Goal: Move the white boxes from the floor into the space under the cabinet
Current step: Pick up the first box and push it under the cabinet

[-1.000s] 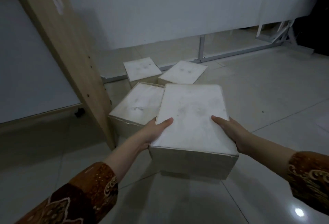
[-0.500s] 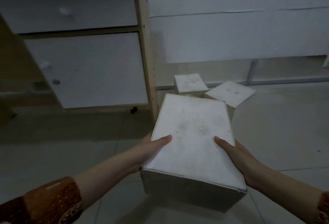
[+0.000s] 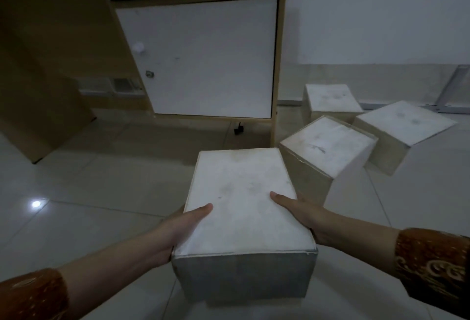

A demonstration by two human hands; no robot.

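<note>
Head view:
Left hand (image 3: 178, 228): clasping held box's left side, thumb on top.
Right hand (image 3: 302, 211): pressed against its right side, thumb on top.
Held box (image 3: 241, 207): white, rectangular, scuffed top, grey cardboard sides; above tiled floor (image 3: 89, 192), before cabinet (image 3: 203, 57).
Other boxes (image 3: 328, 146): three, floor, right of cabinet.

The held box (image 3: 241, 202) lies before the cabinet (image 3: 203, 57), three boxes (image 3: 328, 146) on the floor (image 3: 89, 192) to its right.

Both forearms bare from wrist up. Left sleeve (image 3: 33, 294) & right sleeve (image 3: 432, 263) pushed back well behind the grip: rust-brown fabric w/ gold ornate batik-type swirls, darker patches near cuffs.
</note>
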